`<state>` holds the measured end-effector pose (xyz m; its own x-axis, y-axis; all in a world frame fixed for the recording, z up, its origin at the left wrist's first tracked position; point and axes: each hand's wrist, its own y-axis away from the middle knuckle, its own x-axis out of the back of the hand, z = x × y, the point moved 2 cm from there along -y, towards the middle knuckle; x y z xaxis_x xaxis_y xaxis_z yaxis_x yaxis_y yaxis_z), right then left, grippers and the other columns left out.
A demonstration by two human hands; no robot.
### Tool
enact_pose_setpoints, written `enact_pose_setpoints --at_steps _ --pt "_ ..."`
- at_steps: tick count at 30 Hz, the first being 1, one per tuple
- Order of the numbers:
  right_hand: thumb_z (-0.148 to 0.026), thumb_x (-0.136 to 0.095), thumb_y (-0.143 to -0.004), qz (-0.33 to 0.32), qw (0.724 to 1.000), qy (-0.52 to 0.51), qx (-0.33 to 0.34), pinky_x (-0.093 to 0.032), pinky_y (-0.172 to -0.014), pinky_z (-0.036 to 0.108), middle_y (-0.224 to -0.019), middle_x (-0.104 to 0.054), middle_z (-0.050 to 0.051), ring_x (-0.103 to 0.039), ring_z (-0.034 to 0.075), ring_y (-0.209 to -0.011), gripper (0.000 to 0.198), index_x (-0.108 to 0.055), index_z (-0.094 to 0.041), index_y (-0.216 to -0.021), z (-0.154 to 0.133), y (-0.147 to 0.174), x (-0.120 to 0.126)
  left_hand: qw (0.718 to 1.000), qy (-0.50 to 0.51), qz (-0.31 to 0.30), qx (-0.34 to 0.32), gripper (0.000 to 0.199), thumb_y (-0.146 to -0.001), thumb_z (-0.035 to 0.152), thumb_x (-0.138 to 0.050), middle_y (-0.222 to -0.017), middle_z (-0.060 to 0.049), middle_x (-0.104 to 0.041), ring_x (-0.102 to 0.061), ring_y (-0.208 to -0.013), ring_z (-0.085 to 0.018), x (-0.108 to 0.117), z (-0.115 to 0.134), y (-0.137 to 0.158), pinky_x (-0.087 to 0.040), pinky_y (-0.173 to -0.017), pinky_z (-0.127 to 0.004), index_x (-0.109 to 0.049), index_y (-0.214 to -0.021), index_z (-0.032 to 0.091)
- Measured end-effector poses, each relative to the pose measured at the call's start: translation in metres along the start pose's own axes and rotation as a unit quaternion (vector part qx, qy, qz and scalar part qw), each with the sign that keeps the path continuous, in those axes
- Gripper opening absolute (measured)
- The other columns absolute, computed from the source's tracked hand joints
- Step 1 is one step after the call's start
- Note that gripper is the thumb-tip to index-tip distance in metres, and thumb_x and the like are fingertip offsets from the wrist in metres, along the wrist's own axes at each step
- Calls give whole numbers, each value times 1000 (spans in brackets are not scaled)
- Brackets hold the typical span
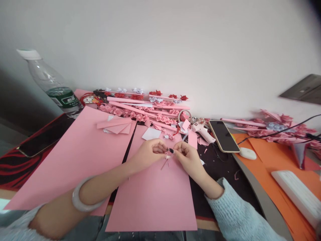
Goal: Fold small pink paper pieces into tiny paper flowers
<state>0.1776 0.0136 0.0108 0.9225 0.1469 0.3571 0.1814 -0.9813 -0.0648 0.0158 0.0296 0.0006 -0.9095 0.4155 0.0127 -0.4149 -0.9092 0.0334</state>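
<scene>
Over the pink sheet [152,204], my left hand [151,152] and my right hand [188,157] meet with fingertips pinched on a small pink piece of folded paper [168,155]. Most of that piece is covered by the fingers, so its exact shape cannot be made out. Just below it shows a thin brownish stick [164,164]; whether it is held or lies on the sheet is unclear. Beyond my fingers are a white paper square [151,134] and small pink paper flowers [170,137].
Long stems with pink, red and white paper flowers [140,117] line the wall. A water bottle [54,83] stands left, near a dark phone [37,142]. To the right are a glue gun [203,131], a tape roll [185,116], another phone [224,136], a white case [247,153] and orange sheets [265,167].
</scene>
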Motion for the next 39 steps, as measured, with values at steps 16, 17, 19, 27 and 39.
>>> enact_pose_setpoints --at_steps 16,17,19,27,39 --pt "-30 -59 -74 -23 999 16 -29 -24 -44 21 -51 -40 -6 -32 7 -45 22 -47 -17 -61 1 0 -2 1000 -11 -13 10 22 -62 13 -71 -80 -3 -66 -65 -78 -16 -3 2 3 -51 -76 -29 -56 -78 14" --pt "-31 -60 -74 -35 999 1 -41 -23 -43 21 -51 -40 -6 -31 7 -45 23 -47 -17 -61 2 -1 -2 1000 -16 -14 10 21 -62 13 -71 -80 -3 -66 -65 -78 -16 -3 2 3 -51 -76 -30 -56 -78 14" --pt "-34 -62 -71 -50 997 -24 -61 -22 -42 21 -51 -41 -6 -31 7 -44 25 -48 -17 -60 3 -2 -2 999 -27 -17 9 20 -63 13 -70 -80 -3 -67 -65 -79 -17 -4 2 4 -51 -76 -30 -57 -78 15" --pt "-37 -68 -66 -49 992 -70 -91 -19 -41 20 -47 -41 -7 -29 5 -42 30 -48 -16 -59 2 -3 -2 999 -38 -17 -4 18 -64 12 -69 -80 -2 -67 -65 -79 -16 -4 2 4 -52 -77 -30 -57 -78 15" --pt "-36 -70 -65 -91 979 -141 -114 -18 -39 20 -45 -44 -7 -30 4 -40 29 -51 -15 -61 4 -3 -1 999 -38 -26 -2 18 -64 14 -69 -78 -2 -66 -64 -77 -16 -4 5 4 -52 -75 -29 -57 -77 15"
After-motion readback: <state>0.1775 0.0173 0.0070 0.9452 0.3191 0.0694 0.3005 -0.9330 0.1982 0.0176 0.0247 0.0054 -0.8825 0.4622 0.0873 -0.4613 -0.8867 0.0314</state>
